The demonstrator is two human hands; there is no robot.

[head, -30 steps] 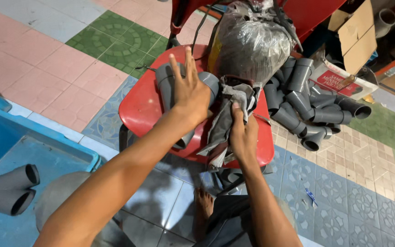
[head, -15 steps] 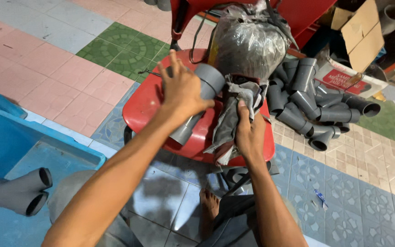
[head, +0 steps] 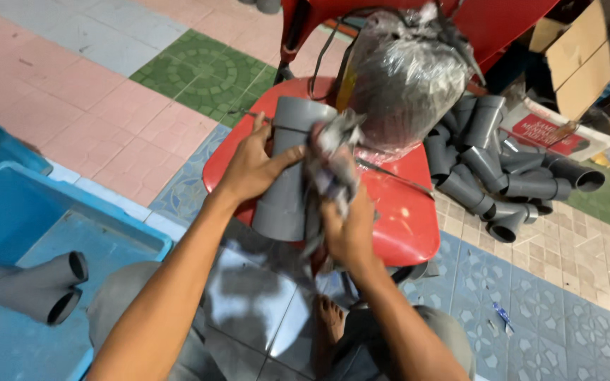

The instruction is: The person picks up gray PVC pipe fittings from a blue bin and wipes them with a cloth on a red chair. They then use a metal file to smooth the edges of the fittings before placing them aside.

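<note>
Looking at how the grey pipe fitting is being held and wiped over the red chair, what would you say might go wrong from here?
1. The left hand alone steadies the grey pipe fitting; it might slip while the right hand rubs it with the rag.
2. The plastic-wrapped bundle sits close behind on the red chair; a hard stroke could nudge it off.
3. A bare foot lies below the chair's edge, so a dropped fitting may hit it.

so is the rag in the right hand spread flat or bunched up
Bunched up. The rag is crumpled in the right hand and pressed against the grey pipe fitting, which the left hand grips over the red stool.
</note>
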